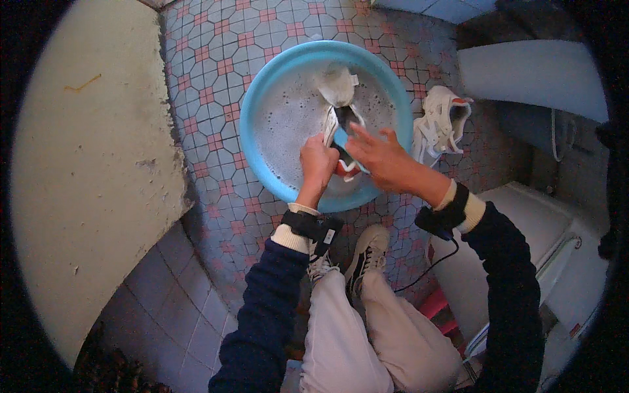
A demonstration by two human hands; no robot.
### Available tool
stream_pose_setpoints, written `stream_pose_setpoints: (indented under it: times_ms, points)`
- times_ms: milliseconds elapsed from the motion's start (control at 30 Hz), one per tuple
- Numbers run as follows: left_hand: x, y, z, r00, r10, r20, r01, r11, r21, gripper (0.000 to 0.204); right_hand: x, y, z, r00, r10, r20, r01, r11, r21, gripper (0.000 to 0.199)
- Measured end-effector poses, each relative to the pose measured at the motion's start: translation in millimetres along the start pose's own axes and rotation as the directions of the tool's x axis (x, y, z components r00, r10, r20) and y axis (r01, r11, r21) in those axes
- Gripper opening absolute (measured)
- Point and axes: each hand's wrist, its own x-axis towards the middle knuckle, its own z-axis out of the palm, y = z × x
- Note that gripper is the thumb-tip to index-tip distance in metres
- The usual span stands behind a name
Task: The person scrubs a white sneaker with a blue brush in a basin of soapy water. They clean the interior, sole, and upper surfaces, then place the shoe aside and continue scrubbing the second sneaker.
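Note:
A white sneaker (331, 124) with a dark inside and a red patch at its near end is tilted over soapy water in a light blue basin (259, 160). Its pale tongue (337, 86) is folded out toward the far side. My left hand (317, 164) is closed round the shoe's left edge. Over the shoe's opening, my right hand (380, 157) has its fingers bent on a light blue piece (341, 137). Most of that piece is hidden under the fingers, so its kind does not show.
A second white sneaker (444, 123) with red lining stands on the tiled floor (216, 78) right of the basin. A pale, worn wall (105, 150) bounds the left. White panels (511, 229) stand at the right; a dark cable (432, 265) hangs from my right wrist.

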Motion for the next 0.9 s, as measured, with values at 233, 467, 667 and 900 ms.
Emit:
stream_pose_setpoints:
  times_ms: [233,467,667,900]
  points:
    - [-2.2,2.8,4.0,0.991,0.107,-0.078,-0.098,0.99,0.102,0.02,51.6,16.0,44.5,0.958,0.154,-0.241,-0.21,0.951,-0.229,0.034]
    - [-3.2,4.5,-1.9,0.998,0.061,-0.009,-0.06,0.995,0.078,0.02,19.0,-7.7,0.3,0.995,-0.002,0.103,0.015,0.993,-0.12,0.033]
    - [-0.6,1.3,-1.0,1.0,0.026,0.003,-0.026,1.0,0.018,0.021,24.9,2.3,13.1,0.999,0.038,-0.035,-0.043,0.99,-0.133,0.032]
    - [-0.5,3.5,4.2,0.992,0.114,-0.055,-0.105,0.983,0.151,0.022,56.1,15.3,49.4,0.947,0.208,-0.247,-0.277,0.915,-0.293,0.035]
